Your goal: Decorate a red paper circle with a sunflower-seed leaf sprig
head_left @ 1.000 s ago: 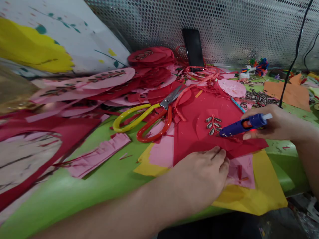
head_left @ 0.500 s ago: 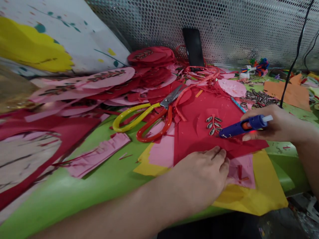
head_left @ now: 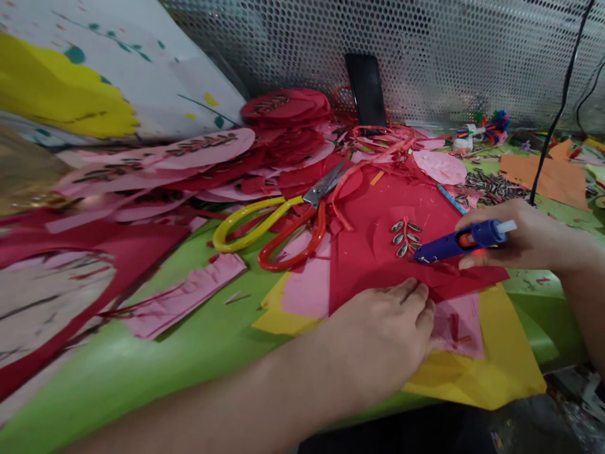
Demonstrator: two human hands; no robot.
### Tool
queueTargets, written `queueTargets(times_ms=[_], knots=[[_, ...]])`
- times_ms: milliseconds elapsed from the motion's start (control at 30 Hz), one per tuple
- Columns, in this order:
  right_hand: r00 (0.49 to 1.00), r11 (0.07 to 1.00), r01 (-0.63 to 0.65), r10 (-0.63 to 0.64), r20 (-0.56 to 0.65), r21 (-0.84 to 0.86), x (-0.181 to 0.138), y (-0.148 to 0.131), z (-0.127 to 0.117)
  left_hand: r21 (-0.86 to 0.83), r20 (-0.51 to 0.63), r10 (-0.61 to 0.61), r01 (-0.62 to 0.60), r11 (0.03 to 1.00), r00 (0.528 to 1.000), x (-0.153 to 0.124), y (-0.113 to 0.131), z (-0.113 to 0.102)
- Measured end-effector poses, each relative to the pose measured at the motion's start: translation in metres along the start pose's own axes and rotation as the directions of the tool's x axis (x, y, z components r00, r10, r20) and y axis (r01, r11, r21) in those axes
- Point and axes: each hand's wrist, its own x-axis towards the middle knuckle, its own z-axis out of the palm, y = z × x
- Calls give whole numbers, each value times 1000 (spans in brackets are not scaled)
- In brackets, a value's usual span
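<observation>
You hold the glue gun (head_left: pixel 442 248) in your right hand (head_left: pixel 527 236), its long body pointing near nine o'clock, tip beside the seed sprig (head_left: pixel 405 234) on red paper (head_left: pixel 362 261). Your left hand (head_left: pixel 390 321) lies toward six; I can't see if its fingers pinch.

A blue glue gun (head_left: pixel 439 248) slants tip-down just beside a sprig of striped seeds (head_left: pixel 399 238) on red paper (head_left: pixel 362 271).
</observation>
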Motion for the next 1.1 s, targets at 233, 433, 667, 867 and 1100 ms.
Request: queueTargets(times_ms=[233, 433, 667, 867, 1100], knots=[[999, 999, -32, 32, 1, -5, -1, -1, -1, 0, -12, -5, 5, 1000, 1000, 0, 1, 0], [1000, 1000, -17, 17, -5, 18, -1, 0, -1, -22, -13, -1, 1, 1000, 1000, 0, 1, 0], [1000, 1000, 0, 0, 7, 12, -2, -1, -1, -4, -34, 12, -13, 1000, 999, 1, 1, 0], [996, 995, -92, 91, -3, -41, -2, 0, 0, -8, -17, -9, 9, 1000, 1000, -1, 1, 1], [996, 996, -87, 87, 4, -36, -1, -2, 0, -9, -32, -7, 7, 1000, 999, 0, 1, 1]])
